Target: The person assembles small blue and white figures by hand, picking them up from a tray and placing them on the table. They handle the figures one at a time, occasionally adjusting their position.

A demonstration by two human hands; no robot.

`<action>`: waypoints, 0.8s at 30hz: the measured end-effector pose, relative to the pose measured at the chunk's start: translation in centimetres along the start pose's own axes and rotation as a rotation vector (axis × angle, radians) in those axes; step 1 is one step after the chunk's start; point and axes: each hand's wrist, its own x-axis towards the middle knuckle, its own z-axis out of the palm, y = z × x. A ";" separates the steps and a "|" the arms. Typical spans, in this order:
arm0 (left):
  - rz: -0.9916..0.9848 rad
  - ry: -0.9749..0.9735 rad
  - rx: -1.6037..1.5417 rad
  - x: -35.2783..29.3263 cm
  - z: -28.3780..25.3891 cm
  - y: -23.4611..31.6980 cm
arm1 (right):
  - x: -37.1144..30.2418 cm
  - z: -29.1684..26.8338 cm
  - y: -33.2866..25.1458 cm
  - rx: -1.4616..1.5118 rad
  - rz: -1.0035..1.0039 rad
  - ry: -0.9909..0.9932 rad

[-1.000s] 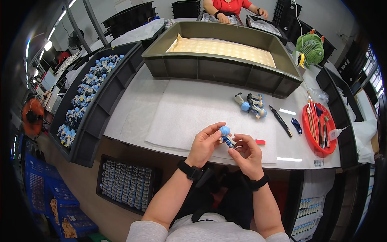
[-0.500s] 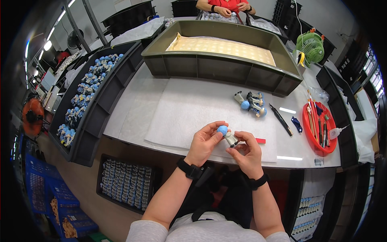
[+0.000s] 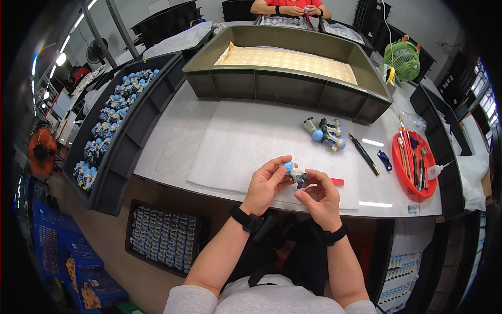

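A small figurine (image 3: 298,175) with a blue head, pale body and dark feet is tilted above the front of the white mat (image 3: 230,141). My left hand (image 3: 265,180) is closed on it, thumb and fingers at its head. Beside the feet is my right hand (image 3: 321,199), its thumb and bent forefinger apart; I cannot tell whether a fingertip touches the figurine. A red strip (image 3: 338,181) lies by the right fingers. Farther back on the table lie several like figurines (image 3: 329,135) in a loose group, with a black pen-like tool (image 3: 364,154) to their right.
A large olive-grey bin (image 3: 293,97) with yellowish sheeting spans the table's back. A dark crate (image 3: 141,118) of figurines stands left. A red basket (image 3: 396,162) of brushes and a dropper bottle (image 3: 435,170) stands right. Across the bin, a person's hands (image 3: 303,10) work.
The figurine has turned in my left hand, so its dark feet now face up toward me more. My hands have stayed nearly in place. The other person's hands have drawn together, raised.
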 end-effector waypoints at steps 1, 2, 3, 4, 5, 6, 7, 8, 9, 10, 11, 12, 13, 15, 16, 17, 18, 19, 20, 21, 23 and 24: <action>-0.005 0.008 0.004 0.0 0.1 0.0 | 0.0 0.0 0.0 0.000 0.001 0.002; -0.012 0.011 0.015 0.0 0.0 0.0 | 0.0 0.0 0.1 0.000 0.002 0.003; -0.018 0.015 0.025 0.0 -0.1 -0.1 | 0.0 0.0 0.1 0.001 0.002 0.004; -0.024 0.019 0.035 0.0 -0.1 -0.1 | 0.0 0.0 0.1 0.002 0.001 0.002; -0.020 0.012 0.032 0.0 -0.2 -0.1 | 0.0 -0.1 0.2 0.003 0.001 0.000; -0.017 0.004 0.027 0.1 -0.2 -0.2 | 0.0 -0.1 0.2 0.003 0.000 -0.001; -0.014 -0.004 0.023 0.1 -0.2 -0.2 | 0.0 -0.1 0.2 0.004 0.000 -0.004; -0.015 -0.004 0.028 0.1 -0.3 -0.2 | 0.0 -0.1 0.1 0.004 0.000 -0.007; -0.016 -0.001 0.034 0.1 -0.3 -0.3 | 0.1 -0.1 0.1 0.007 0.000 -0.010; -0.017 0.000 0.040 0.1 -0.3 -0.3 | 0.1 -0.1 0.1 0.012 0.000 -0.009; -0.015 0.001 0.044 0.1 -0.2 -0.3 | 0.1 -0.1 0.2 0.017 0.000 -0.008; -0.014 0.001 0.047 0.1 -0.2 -0.2 | 0.1 -0.1 0.3 0.022 0.000 -0.007; -0.013 0.001 0.049 0.1 -0.2 -0.2 | 0.0 -0.1 0.3 0.026 -0.001 -0.009; -0.015 0.004 0.051 0.1 -0.2 -0.2 | 0.0 -0.1 0.2 0.034 -0.002 -0.012; -0.016 0.005 0.051 0.1 -0.2 -0.3 | 0.0 -0.1 0.1 0.038 0.005 -0.017; -0.016 0.007 0.059 0.1 -0.3 -0.2 | 0.0 -0.1 0.1 0.042 0.011 -0.021; -0.016 0.007 0.066 0.1 -0.3 -0.2 | -0.1 -0.2 0.0 0.045 0.018 -0.025; -0.016 0.007 0.073 0.0 -0.2 -0.1 | -0.1 -0.2 0.1 0.029 0.018 -0.024; -0.004 0.007 0.065 0.0 -0.2 -0.2 | -0.1 -0.3 0.2 0.014 0.019 -0.022; 0.008 0.008 0.057 0.0 -0.2 -0.2 | -0.2 -0.3 0.2 -0.002 0.020 -0.021; 0.037 -0.007 0.034 0.0 -0.2 -0.2 | -0.1 -0.2 0.2 0.034 0.023 -0.016; 0.053 -0.023 0.019 0.0 -0.1 -0.1 | -0.1 -0.1 0.1 0.052 0.025 -0.013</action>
